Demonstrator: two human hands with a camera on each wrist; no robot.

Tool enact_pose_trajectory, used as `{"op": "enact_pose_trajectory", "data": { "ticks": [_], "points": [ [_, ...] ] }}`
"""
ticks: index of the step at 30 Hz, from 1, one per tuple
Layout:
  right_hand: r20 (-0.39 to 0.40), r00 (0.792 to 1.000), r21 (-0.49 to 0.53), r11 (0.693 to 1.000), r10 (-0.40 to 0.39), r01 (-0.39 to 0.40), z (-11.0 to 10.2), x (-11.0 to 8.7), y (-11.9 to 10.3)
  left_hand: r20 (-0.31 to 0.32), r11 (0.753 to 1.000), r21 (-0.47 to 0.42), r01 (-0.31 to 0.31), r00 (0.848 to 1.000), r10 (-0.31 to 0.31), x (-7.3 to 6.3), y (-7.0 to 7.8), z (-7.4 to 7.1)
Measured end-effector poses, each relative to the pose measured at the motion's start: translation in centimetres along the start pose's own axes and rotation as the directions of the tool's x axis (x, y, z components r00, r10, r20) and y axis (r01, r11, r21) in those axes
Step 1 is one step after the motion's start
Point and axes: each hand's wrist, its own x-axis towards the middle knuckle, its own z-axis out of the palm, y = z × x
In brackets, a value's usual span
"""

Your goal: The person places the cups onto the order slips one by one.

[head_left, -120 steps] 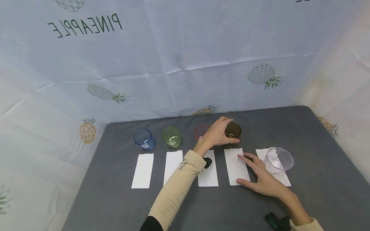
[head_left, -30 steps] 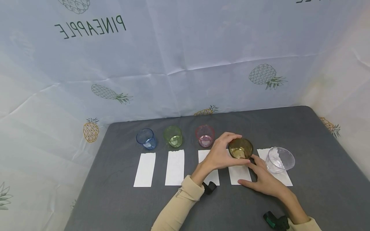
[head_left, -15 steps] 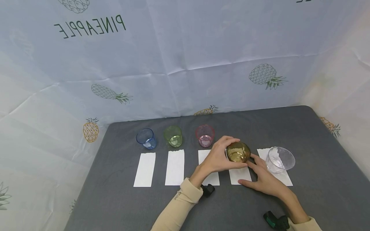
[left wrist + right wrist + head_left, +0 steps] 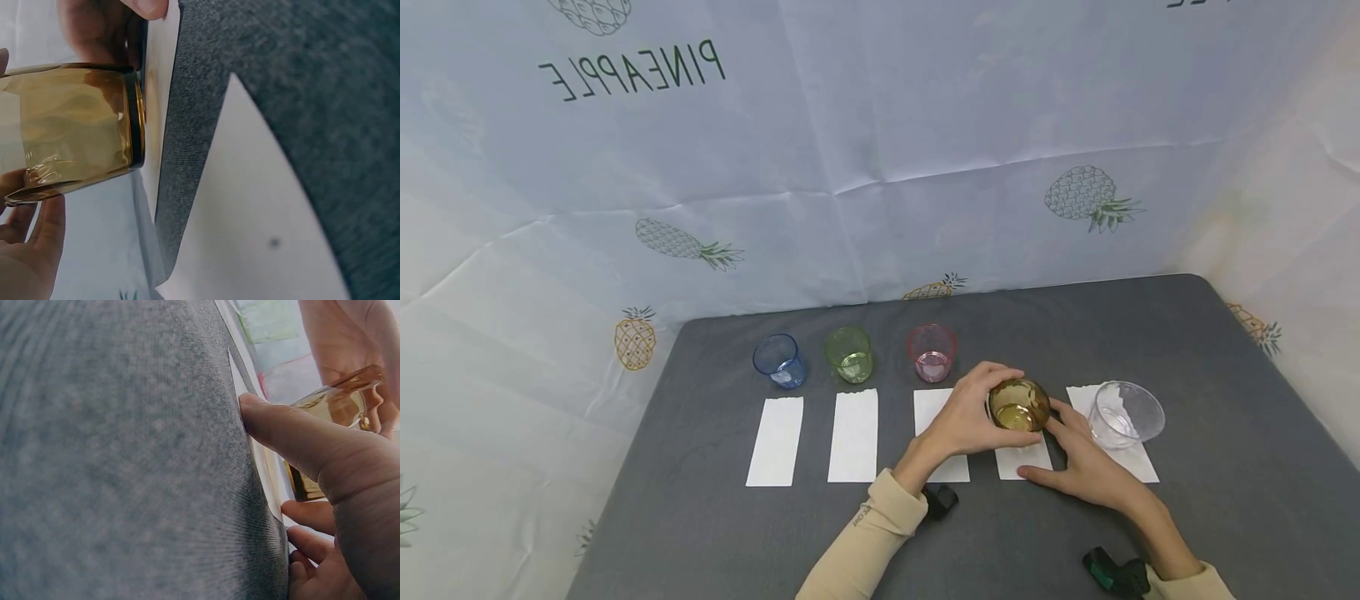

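Note:
An amber glass stands over the fourth white paper strip; my left hand grips its sides between thumb and fingers. In the left wrist view the base of the amber glass is right against or just off the paper; I cannot tell which. Close to the glass on the right, my right hand spreads its thumb and fingers along that strip. The right wrist view shows its thumb resting on the paper's near edge and fingertips at the far side.
Blue, green and pink glasses line the back of the grey table. Paper strips lie in front of them. A clear glass stands on the rightmost strip, just beyond my right hand.
My left hand has brought the amber glass forward from the back row to above the fourth strip, most recently shifting slightly nearer and lower. My right hand has stayed at that strip.

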Motion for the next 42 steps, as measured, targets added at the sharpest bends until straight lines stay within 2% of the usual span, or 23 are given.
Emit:
{"op": "enact_pose_trajectory", "data": {
  "ticks": [14, 21, 27, 32, 42],
  "points": [
    [0.003, 1.000, 0.013, 1.000, 0.015, -0.015, 0.0, 0.1, 0.0, 0.009, 0.999, 0.052, -0.016, 1.000, 0.016, 0.1, -0.2, 0.4],
    [-0.014, 1.000, 0.010, 1.000, -0.007, 0.007, 0.0, 0.0, 0.0, 0.051, 0.994, 0.107, -0.030, 0.998, 0.024, 0.2, 0.2, 0.2],
    [-0.028, 0.999, 0.001, 1.000, -0.015, 0.015, 0.0, -0.1, 0.0, 0.068, 0.999, 0.050, 0.010, 0.998, -0.013, -0.2, 0.1, -0.6],
    [-0.027, 1.000, 0.002, 1.000, -0.001, 0.001, -0.1, -0.1, 0.1, 0.076, 1.000, 0.011, -0.012, 0.997, 0.011, -0.3, 0.0, -0.6],
    [-0.012, 1.000, 0.002, 1.000, 0.008, -0.008, -0.1, 0.0, 0.1, 0.054, 1.000, 0.010, 0.009, 0.998, -0.009, -0.5, -0.1, -0.4]
  ]
}}
